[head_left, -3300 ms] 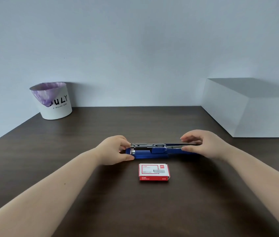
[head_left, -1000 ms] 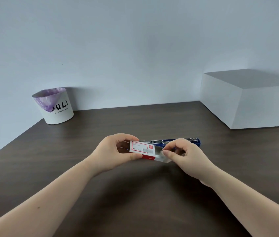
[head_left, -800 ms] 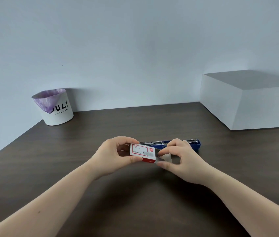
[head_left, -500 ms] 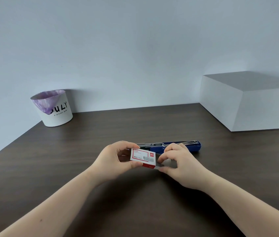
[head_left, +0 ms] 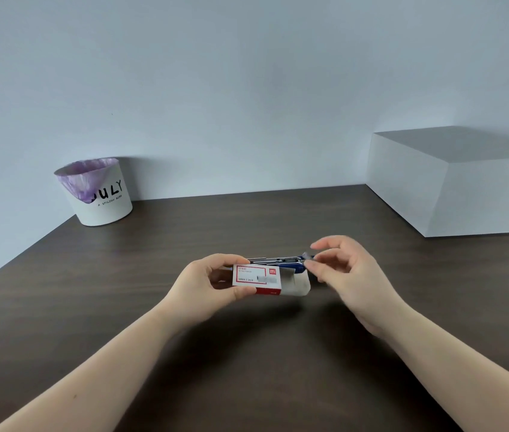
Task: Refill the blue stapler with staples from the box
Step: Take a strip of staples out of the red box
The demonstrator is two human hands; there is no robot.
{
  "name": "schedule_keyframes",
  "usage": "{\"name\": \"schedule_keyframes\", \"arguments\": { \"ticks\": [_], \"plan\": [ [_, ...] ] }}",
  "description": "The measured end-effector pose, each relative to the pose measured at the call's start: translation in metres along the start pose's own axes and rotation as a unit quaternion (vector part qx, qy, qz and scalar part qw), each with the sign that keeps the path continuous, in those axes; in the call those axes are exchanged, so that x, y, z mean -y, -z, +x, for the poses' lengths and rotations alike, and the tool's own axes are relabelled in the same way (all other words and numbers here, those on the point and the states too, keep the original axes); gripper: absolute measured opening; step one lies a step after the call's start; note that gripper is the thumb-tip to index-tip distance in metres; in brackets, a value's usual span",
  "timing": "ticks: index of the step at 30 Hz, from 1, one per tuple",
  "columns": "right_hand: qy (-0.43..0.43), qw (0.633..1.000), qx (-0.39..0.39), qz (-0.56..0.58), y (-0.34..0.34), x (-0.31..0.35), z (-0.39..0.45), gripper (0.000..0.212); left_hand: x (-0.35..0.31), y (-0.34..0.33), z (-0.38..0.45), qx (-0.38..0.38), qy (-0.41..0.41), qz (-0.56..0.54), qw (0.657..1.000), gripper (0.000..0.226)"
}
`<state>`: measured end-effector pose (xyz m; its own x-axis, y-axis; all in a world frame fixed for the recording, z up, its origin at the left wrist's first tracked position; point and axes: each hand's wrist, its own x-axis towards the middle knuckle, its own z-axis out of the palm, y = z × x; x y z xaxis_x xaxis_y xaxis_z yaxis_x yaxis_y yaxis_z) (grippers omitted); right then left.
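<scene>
Red-and-white staple box (head_left: 256, 279) pinched in left hand (head_left: 206, 286), end flap open; right hand (head_left: 349, 275) fingers loosely spread beside it.

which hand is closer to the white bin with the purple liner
Left. The left hand, holding the staple box, sits nearer the bin at the table's far left corner. The right hand is farther right, beyond the box's open end.

Office-like desk (head_left: 184, 353) (dark wood), lined wastebasket (head_left: 99, 193), stapler (head_left: 278, 260).
</scene>
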<state>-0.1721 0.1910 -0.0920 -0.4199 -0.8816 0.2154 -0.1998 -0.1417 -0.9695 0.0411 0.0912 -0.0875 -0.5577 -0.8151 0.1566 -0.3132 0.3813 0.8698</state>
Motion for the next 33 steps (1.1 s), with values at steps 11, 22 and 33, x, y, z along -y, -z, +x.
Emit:
{"name": "schedule_keyframes", "arguments": {
  "ticks": [11, 22, 33],
  "plan": [
    [-0.213, 0.964, 0.083, 0.138, -0.003, 0.005, 0.001, 0.016, 0.000, -0.008, -0.003, -0.040, 0.025, -0.105, 0.993, 0.041],
    [-0.194, 0.979, 0.057, 0.037, -0.012, 0.003, 0.001, 0.012, 0.007, -0.016, -0.003, -0.027, 0.027, -0.086, 0.996, 0.040],
    [-0.139, 0.987, 0.065, 0.047, -0.013, 0.002, -0.002, 0.011, 0.008, -0.021, -0.002, -0.015, 0.012, -0.073, 0.997, 0.038]
  ]
}}
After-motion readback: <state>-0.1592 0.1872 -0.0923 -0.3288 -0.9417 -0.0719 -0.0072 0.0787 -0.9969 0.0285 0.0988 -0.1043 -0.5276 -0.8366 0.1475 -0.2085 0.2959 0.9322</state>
